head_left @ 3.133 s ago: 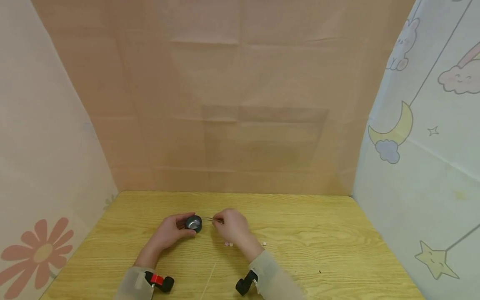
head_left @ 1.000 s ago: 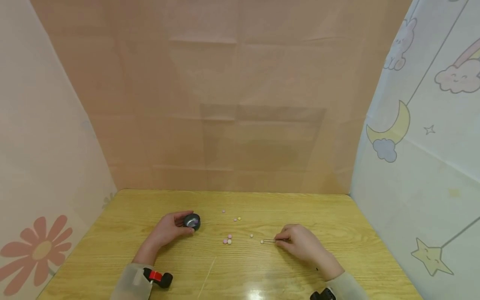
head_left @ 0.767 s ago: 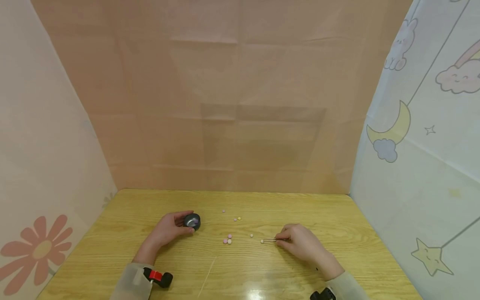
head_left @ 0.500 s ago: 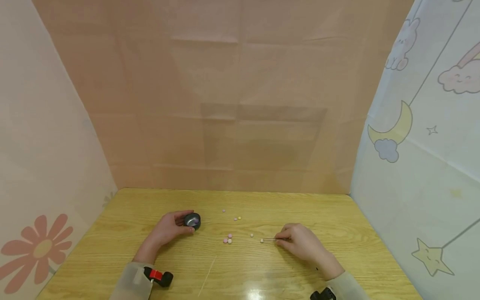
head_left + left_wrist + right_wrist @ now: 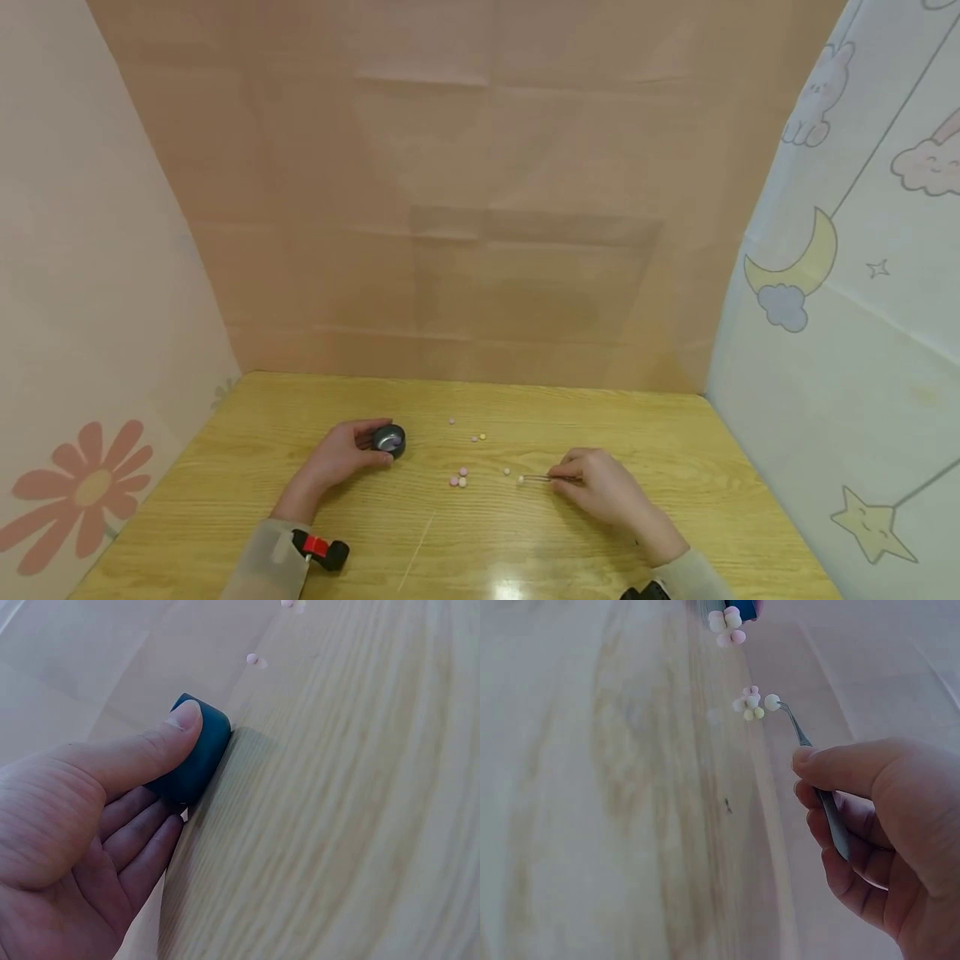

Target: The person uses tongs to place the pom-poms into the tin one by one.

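My left hand (image 5: pixel 341 454) holds a small round dark teal cup (image 5: pixel 388 442) on the left of the table, thumb on the near side and fingers behind. Its mouth faces up toward the head camera, and something purple shows inside; in the left wrist view only the outer wall (image 5: pixel 202 754) is visible. Tweezers (image 5: pixel 825 795) are pinched between thumb and fingers of my right hand (image 5: pixel 596 483). At their tips is a small white ball (image 5: pixel 772 702), which looks slightly raised from the table.
Between the hands lie a cluster of pink and white balls (image 5: pixel 462 472), a lone white ball (image 5: pixel 507 472), a pink and yellow pair with the yellow ball (image 5: pixel 483 437), and a pale ball (image 5: pixel 452 422) farther back. Cloth walls enclose the wooden table (image 5: pixel 600 417).
My right hand has gone from beside the cup to the right, with the tweezers at a white ball. In the last half second the ball shifts slightly with the tips. My left hand stays put.
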{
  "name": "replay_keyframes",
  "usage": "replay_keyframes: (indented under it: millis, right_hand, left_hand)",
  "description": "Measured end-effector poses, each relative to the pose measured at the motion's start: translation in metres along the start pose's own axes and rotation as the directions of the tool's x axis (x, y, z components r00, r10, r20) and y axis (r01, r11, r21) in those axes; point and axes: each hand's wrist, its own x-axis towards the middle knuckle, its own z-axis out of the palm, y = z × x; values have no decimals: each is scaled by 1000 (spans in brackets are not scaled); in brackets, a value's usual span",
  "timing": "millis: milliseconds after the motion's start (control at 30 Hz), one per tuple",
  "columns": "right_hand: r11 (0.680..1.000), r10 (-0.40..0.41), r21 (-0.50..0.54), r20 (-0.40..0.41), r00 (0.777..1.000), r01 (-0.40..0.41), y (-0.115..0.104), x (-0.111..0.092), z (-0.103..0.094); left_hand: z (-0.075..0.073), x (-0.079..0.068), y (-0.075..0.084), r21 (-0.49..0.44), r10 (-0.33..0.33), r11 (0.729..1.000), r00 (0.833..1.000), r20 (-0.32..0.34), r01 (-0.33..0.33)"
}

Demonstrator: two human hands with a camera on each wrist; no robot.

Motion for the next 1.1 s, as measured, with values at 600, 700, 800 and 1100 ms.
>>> replay_keyframes:
  millis: [600,700,800,1100]
  right_hand:
    - [1000,-9,-23,-103,995,7,-17,22,13]
    - [1000,9,-22,-102,995,-12,-24,31,19]
    - [999,27,-17,-105,994,-28,-31,41,24]
    - [1000,12,-2,-105,994,-12,-55,69,44]
  left_hand:
    - [4,-2,7,-13,-5,1000,1000,9,5]
    - [4,-3,7,-20,-11,1000,1000,7,11]
    - [4,-3,7,-20,-3,1000,1000,14,3]
    - [4,-4,9,-31,-1,1000,1000,17,2]
